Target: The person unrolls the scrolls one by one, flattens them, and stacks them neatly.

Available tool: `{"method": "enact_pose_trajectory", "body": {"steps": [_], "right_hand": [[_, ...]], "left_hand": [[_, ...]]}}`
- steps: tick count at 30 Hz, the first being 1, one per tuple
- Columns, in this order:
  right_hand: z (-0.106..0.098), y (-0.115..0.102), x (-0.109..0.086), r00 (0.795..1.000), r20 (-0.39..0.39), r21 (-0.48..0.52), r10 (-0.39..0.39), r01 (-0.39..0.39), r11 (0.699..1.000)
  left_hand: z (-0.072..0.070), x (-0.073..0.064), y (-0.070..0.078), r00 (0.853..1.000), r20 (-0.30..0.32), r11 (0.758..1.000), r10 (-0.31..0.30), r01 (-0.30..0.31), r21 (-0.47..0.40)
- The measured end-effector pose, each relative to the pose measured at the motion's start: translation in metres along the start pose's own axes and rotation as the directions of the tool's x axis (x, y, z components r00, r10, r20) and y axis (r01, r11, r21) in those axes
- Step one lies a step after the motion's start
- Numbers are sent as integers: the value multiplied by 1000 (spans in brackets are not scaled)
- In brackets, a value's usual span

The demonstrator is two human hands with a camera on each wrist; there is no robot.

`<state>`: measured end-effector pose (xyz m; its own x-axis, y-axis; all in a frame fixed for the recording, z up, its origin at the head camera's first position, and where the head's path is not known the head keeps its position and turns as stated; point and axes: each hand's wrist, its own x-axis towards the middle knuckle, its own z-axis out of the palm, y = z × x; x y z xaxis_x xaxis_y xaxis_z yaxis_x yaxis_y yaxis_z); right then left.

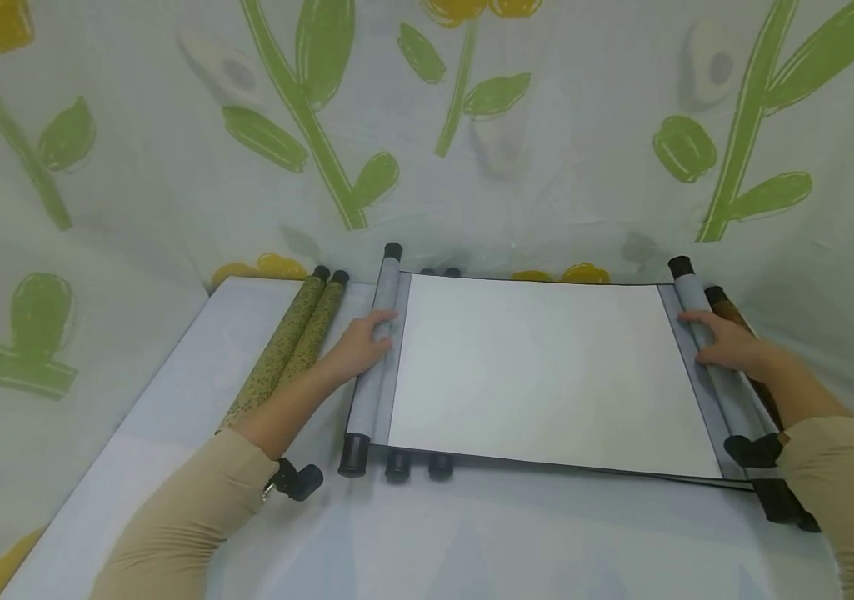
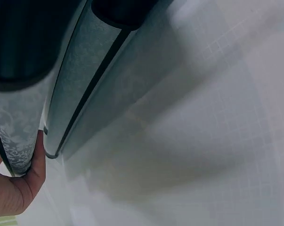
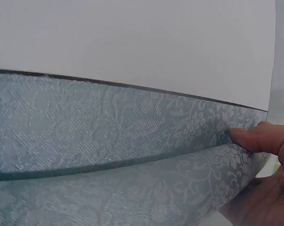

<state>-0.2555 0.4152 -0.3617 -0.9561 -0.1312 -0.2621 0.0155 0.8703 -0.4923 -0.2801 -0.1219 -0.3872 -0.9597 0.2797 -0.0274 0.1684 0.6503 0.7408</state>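
Your left grip (image 1: 357, 350) holds one roller (image 1: 368, 392), your right grip (image 1: 730, 342) another roller (image 1: 730, 396); keep the paper (image 1: 546, 375) between them evenly taut.

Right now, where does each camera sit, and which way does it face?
Head: on the person's head, facing forward and down at the white panel; left grip, right grip and beige sleeves show.
Left wrist: on that wrist, facing the left roller and white table; part of the left grip shows, lower left.
Right wrist: on that wrist, facing the right roller; part of the right grip shows at the right edge.
Shared: head and right wrist both see the white panel and right roller.
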Motion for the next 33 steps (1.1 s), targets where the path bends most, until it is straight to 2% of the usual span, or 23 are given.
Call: {"method": "enact_pose_trajectory", "body": {"steps": [4,8,11,14,25,33], "right_hand": [[2,3,1,1000,7,7,5,-5,1000],[4,6,3,1000,7,16,4,-4,1000],[6,8,5,1000,-13,20,-2,2,1000],[9,10,8,999,-36,16,-4,5,1000],[22,16,17,998,-42,-2,55,-55,998],[30,21,21,996,-85,-35,41,-44,998]], "left_hand": [[4,3,-4,1000,-1,1000,1,-1,-19],[9,4,-8,1000,-28,999,-1,0,-50],[14,5,-10,998,-59,998,18,-22,-62],[17,6,-12,998,-65,998,19,-23,-65],[24,4,-21,996,7,987,-90,90,-131],[25,3,-24,993,5,984,-116,115,-134]]}}
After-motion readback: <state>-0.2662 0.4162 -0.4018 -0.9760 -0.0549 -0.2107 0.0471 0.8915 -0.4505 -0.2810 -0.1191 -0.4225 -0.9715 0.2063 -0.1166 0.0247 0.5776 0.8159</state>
